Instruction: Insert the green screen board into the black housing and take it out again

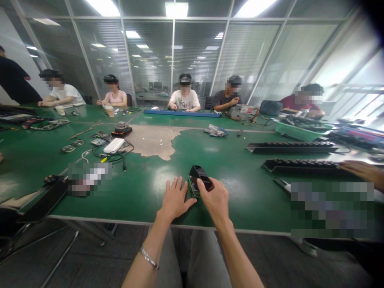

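Note:
A small black device with a green circuit board under it (198, 180) rests on the green table (240, 192) near its front edge. My right hand (215, 197) is closed around the device's near end, fingers over its top. Beside it on the left, my left hand (175, 199) lies flat on the table with fingers spread, its thumb touching the board's left edge. A metal bracelet sits on my left wrist.
A white box with black cables (114, 146) lies to the left. Two long black keyboards (292, 147) are at the right, where another person's hand (364, 171) reaches in. A worn tan patch (153, 141) marks the table's middle. Several people sit along the far side.

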Tool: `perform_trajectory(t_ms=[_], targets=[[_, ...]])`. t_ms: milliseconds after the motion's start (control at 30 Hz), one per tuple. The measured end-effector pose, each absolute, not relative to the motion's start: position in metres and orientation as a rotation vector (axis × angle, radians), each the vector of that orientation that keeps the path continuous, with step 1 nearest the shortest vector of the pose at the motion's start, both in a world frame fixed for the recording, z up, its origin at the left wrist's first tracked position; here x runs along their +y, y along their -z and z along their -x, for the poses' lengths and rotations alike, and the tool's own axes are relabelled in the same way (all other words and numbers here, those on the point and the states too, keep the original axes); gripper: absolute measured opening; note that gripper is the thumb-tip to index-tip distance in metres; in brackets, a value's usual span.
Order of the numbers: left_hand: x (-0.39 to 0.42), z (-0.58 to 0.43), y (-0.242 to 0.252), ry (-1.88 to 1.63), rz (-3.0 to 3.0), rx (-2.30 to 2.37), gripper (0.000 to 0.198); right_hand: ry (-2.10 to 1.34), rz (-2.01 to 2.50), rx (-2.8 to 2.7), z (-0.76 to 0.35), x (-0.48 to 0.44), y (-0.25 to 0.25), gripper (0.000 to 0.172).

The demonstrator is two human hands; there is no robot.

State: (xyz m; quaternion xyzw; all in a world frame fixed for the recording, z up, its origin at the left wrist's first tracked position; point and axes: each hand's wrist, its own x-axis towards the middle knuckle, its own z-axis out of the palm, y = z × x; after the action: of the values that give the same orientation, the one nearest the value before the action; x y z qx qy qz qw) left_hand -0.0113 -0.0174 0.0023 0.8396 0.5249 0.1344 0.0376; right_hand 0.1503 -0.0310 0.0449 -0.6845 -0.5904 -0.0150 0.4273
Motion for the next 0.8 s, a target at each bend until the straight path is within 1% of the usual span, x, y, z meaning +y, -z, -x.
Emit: perform_trajectory(t_ms=[167, 367, 800], targets=[[-0.017, 0.012, -0.003, -0.399, -2.577, 1.616, 0.076, 0.010, 1.799, -1.513, -0.139, -0.030, -0.045, 0.046], [-0.017, 0.012, -0.001, -0.406, -2.591, 1.615, 0.072, 0.021, 1.876, -1.544, -0.129, -0.040, -0.051, 0.041], [-0.017, 0.010, -0.004, -0.385, -2.595, 1.609, 0.071, 0.006, 1.961, -1.556, -0.122, -0.043, -0.060, 0.037]])
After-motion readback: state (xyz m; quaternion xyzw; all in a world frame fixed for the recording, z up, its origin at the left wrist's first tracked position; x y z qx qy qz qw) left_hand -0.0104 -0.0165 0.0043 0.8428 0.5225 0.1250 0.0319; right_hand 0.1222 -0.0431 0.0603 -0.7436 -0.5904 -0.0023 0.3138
